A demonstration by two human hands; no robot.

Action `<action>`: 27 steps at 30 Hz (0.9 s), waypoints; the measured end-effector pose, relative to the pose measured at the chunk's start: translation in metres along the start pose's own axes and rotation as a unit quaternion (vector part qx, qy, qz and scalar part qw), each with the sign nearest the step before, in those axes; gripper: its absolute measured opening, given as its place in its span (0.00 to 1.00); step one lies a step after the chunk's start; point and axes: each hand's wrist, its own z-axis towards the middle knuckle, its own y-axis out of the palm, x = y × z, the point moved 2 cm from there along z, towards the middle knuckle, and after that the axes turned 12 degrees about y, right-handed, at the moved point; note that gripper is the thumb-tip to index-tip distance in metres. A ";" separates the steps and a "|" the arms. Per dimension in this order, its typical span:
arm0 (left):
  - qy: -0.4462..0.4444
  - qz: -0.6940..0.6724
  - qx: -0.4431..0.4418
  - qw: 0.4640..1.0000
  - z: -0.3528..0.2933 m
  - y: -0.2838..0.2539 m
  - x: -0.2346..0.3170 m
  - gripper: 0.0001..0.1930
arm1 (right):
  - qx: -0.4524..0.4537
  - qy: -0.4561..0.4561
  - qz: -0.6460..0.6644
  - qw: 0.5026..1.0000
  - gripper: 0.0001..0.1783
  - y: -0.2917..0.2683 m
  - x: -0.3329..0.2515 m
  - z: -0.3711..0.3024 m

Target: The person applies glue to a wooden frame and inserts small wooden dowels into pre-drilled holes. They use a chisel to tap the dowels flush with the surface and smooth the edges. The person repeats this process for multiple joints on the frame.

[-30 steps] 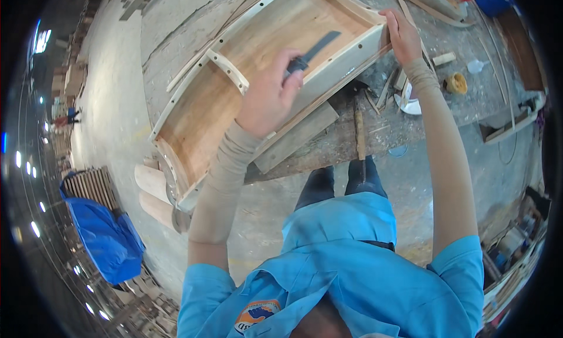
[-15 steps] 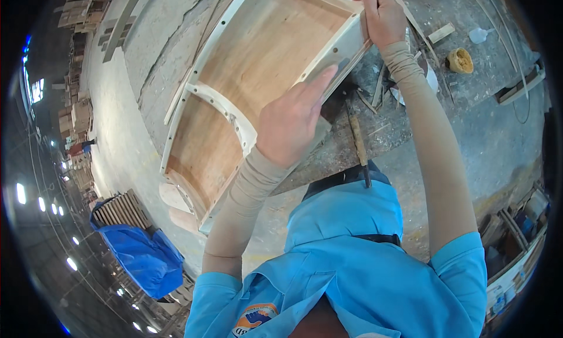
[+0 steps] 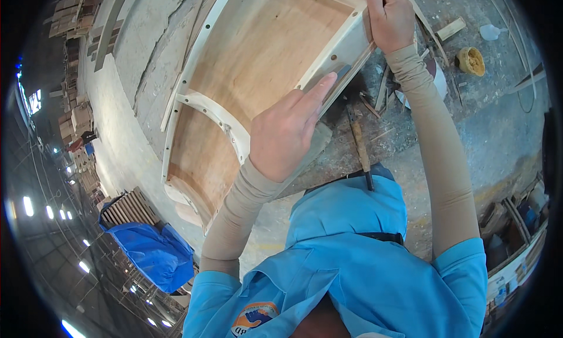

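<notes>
A curved wooden frame (image 3: 197, 94) with light plywood panels and rows of dark holes along its edges lies tilted across the workbench. My left hand (image 3: 281, 130) is closed against its near side, index finger stretched forward along a thin flat grey tool (image 3: 343, 72). That tool's tip lies on the pale rail; its handle is hidden in my palm, so its exact kind does not show. My right hand (image 3: 392, 18) grips the far right corner of the frame, thumb on top and fingers over the edge.
On the bench (image 3: 422, 121) lie a wooden-handled tool (image 3: 359, 141), a yellow tub of paste (image 3: 471, 61), a wood block (image 3: 450, 29), a translucent white container (image 3: 491, 32) and wood scraps. A blue tarp (image 3: 149, 253) hangs over slatted wood at lower left.
My left hand has drawn slightly back toward me and left, showing more of the grey tool on the rail. My right hand keeps its grip on the corner. The view has shifted a little.
</notes>
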 end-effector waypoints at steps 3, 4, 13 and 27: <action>0.002 -0.005 -0.003 1.000 0.001 0.001 -0.002 0.28 | 0.030 -0.045 -0.001 0.999 0.21 0.001 0.000 0.000; 0.000 -0.007 -0.007 1.000 0.002 0.000 -0.003 0.28 | 0.050 -0.081 0.000 0.995 0.21 0.003 0.000 0.000; 0.032 -0.017 -0.036 0.999 0.007 -0.008 -0.009 0.29 | -0.034 0.104 0.012 0.994 0.22 0.002 -0.001 -0.002; 0.049 -0.019 -0.090 0.995 -0.006 -0.023 -0.016 0.30 | 0.056 -0.042 0.001 0.998 0.23 0.011 0.014 0.003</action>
